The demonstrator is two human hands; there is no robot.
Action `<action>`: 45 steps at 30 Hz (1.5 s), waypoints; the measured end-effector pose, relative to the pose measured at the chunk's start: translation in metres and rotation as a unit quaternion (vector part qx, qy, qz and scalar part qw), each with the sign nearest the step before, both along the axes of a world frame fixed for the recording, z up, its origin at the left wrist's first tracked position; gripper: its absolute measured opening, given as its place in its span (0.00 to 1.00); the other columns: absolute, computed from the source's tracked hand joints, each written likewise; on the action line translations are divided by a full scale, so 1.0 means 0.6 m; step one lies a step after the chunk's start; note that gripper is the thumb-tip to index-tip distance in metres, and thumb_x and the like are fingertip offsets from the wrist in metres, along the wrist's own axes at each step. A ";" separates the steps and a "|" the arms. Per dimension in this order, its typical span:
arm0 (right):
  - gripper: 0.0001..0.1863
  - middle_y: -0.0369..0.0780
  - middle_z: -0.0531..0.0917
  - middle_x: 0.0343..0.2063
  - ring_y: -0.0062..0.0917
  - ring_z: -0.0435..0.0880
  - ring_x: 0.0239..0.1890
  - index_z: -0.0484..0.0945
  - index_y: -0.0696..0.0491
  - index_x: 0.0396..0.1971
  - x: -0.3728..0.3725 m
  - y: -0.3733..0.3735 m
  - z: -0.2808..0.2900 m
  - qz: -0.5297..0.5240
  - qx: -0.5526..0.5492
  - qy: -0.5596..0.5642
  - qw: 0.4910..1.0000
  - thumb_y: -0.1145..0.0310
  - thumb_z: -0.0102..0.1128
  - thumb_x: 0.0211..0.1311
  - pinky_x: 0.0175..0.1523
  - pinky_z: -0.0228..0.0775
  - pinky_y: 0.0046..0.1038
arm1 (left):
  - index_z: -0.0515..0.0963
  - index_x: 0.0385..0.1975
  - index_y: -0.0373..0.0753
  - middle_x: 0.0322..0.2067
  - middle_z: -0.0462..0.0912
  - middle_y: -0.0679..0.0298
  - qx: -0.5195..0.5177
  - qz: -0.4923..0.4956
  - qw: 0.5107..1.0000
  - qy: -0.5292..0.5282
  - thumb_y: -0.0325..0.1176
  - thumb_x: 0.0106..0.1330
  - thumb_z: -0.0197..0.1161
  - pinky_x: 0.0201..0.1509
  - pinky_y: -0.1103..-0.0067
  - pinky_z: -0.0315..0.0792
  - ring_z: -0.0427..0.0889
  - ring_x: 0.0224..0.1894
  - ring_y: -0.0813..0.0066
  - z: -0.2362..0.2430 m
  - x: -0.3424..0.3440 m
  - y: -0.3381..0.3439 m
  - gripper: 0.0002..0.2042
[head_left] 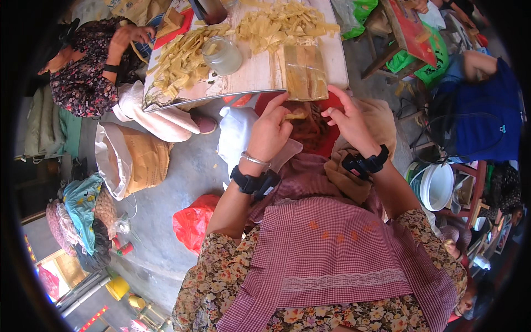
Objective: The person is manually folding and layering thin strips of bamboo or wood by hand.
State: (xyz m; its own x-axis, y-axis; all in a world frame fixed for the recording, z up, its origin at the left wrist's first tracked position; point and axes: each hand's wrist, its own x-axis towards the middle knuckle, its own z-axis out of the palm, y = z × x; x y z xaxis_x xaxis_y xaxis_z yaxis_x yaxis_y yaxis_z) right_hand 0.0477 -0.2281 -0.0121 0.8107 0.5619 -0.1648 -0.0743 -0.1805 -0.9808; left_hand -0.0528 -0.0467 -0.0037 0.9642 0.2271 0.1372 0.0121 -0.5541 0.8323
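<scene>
My left hand (270, 130) is closed at the table's near edge, with a small yellowish strip (296, 115) between its fingers. My right hand (350, 120) is apart from it, its index finger stretched up toward the table and its thumb separate; I see nothing held in it. Between and beyond both hands, a shiny yellow-brown slab (304, 72) lies at the table's edge, slightly overhanging. Beneath the hands is a red basin (327, 141) with reddish-brown pieces inside, partly hidden by my hands. Loose yellowish strips (279, 25) are heaped farther back on the table.
The pale table (263, 72) also bears a glass jar (221, 55) and another strip heap (182, 62). At left, a co-worker (91, 69) sits near an open paper sack (135, 157). A red plastic bag (194, 221) lies on the floor; a white bucket (437, 187) stands at right.
</scene>
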 end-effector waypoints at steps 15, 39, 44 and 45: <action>0.12 0.30 0.75 0.23 0.07 0.69 0.23 0.75 0.56 0.39 -0.051 -0.040 0.080 0.265 -0.059 0.152 0.950 0.65 0.51 0.61 0.23 0.61 0.12 | 0.71 0.39 0.35 0.23 0.73 0.71 -0.324 -0.082 0.928 0.161 0.29 0.62 0.55 0.20 0.90 0.62 0.68 0.19 0.89 0.088 -0.061 0.019 0.08; 0.12 0.27 0.60 0.12 0.07 0.53 0.11 0.70 0.56 0.37 -0.078 -0.055 0.060 0.122 0.270 0.475 0.828 0.63 0.42 0.65 0.14 0.46 0.10 | 0.72 0.33 0.37 0.19 0.72 0.72 -0.350 -0.158 0.916 0.114 0.39 0.64 0.53 0.23 0.85 0.65 0.69 0.20 0.85 0.003 -0.059 -0.039 0.11; 0.12 0.27 0.62 0.14 0.07 0.54 0.12 0.70 0.56 0.37 -0.085 -0.048 0.065 0.109 0.289 0.515 0.799 0.64 0.41 0.65 0.15 0.46 0.10 | 0.73 0.43 0.37 0.30 0.75 0.59 0.137 -0.162 0.962 0.172 0.35 0.55 0.61 0.39 0.76 0.69 0.75 0.34 0.66 0.030 -0.049 -0.056 0.16; 0.12 0.27 0.64 0.15 0.07 0.55 0.12 0.70 0.57 0.38 -0.086 -0.047 0.066 0.110 0.281 0.522 0.798 0.64 0.41 0.65 0.15 0.46 0.10 | 0.73 0.43 0.37 0.30 0.75 0.59 0.136 -0.163 0.962 0.172 0.35 0.55 0.61 0.39 0.76 0.69 0.75 0.34 0.66 0.025 -0.047 -0.058 0.16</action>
State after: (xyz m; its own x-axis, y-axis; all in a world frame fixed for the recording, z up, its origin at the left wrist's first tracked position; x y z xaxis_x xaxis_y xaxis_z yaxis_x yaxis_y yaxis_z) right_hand -0.0041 -0.2564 0.0276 0.2684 0.8948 -0.3568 -0.9306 0.1451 -0.3362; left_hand -0.0808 -0.0813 0.0110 0.9773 -0.0937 -0.1901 0.0492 -0.7724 0.6333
